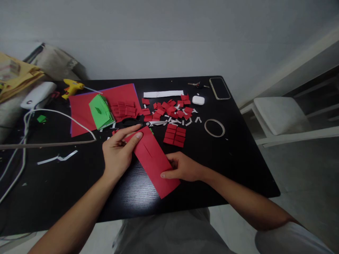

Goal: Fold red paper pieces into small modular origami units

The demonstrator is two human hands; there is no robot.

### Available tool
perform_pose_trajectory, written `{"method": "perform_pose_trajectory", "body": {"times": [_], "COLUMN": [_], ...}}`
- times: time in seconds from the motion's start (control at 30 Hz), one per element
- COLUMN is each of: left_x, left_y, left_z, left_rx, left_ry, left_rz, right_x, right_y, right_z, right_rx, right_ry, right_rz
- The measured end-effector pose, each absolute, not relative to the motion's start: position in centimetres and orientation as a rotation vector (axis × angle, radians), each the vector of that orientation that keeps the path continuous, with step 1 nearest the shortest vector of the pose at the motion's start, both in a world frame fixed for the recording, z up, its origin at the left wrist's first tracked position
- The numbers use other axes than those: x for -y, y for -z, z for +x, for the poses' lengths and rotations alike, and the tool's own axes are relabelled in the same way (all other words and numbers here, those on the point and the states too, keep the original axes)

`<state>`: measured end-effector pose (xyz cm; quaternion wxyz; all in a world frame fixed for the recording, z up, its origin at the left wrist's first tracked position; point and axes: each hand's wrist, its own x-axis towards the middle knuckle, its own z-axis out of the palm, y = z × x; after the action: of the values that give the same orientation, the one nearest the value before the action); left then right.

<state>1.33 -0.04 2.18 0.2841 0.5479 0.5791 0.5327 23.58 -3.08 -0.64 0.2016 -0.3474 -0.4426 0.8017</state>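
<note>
A red paper rectangle with a short slit near its upper part is held slanting above the black table. My left hand pinches its upper left end, thumb on top. On its lower right edge my right hand is closed, thumb over the paper and the other fingers partly hidden. Just beyond the paper lie scissors, whose black handles are partly behind my left hand. Small red folded pieces sit in rows right of the paper, and more red pieces lie scattered behind them.
Green folded paper rests on a large red sheet beside a yellow glue gun. White cables cross the left side. A tape ring, white case, keys and phone lie right. A white chair stands beyond.
</note>
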Motion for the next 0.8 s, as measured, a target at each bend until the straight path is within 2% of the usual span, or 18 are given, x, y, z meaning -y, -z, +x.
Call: {"method": "perform_pose_trajectory", "body": {"times": [0.27, 0.57, 0.8], "left_x": [1.2, 2.6, 1.4], "left_y": [-1.3, -1.3, -1.9], "left_z": [2.4, 2.6, 1.9], "left_rx": [-1.44, -1.307, -1.572], "left_ry": [-1.379, -1.398, -1.541], "left_rz": [1.443, 1.745, 1.601], "right_x": [3.3, 3.3, 3.1], "right_y": [0.5, 1.0, 0.7], "right_z": [23.1, 22.9, 23.6], "right_rx": [1.192, 1.22, 1.403], "right_ry": [-2.132, -2.066, -2.181], "right_rz": [-0.933, -1.005, -1.04]}}
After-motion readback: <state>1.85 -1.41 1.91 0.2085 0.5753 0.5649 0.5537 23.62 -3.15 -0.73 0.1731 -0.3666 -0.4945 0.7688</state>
